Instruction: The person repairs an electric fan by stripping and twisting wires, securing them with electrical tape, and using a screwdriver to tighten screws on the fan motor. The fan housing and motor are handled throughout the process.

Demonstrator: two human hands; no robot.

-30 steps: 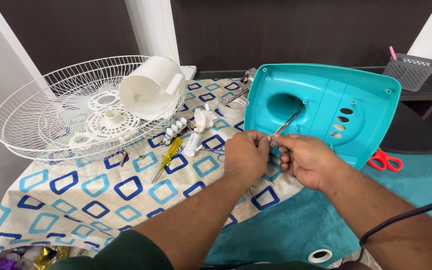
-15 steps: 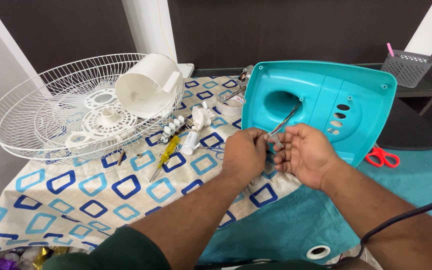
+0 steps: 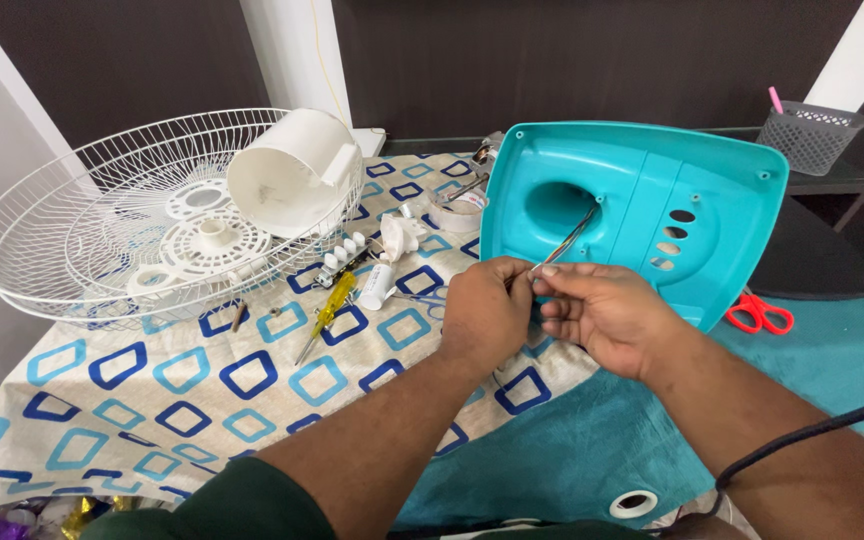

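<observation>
Thin wires [image 3: 570,237] from the teal panel [image 3: 652,205] are pinched between fingers of left hand [image 3: 487,312] and right hand [image 3: 602,312], a white cylindrical housing [image 3: 292,172] lying left of it.

No packages, signs or screens in view — no readable label either, nothing printed stands out

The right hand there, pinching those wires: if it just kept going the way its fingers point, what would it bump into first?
The right hand points left, fingertips on the thin wires from the turquoise housing. Straight on, it would meet the left hand first; they look almost touching, though depth is hard to judge.
</observation>
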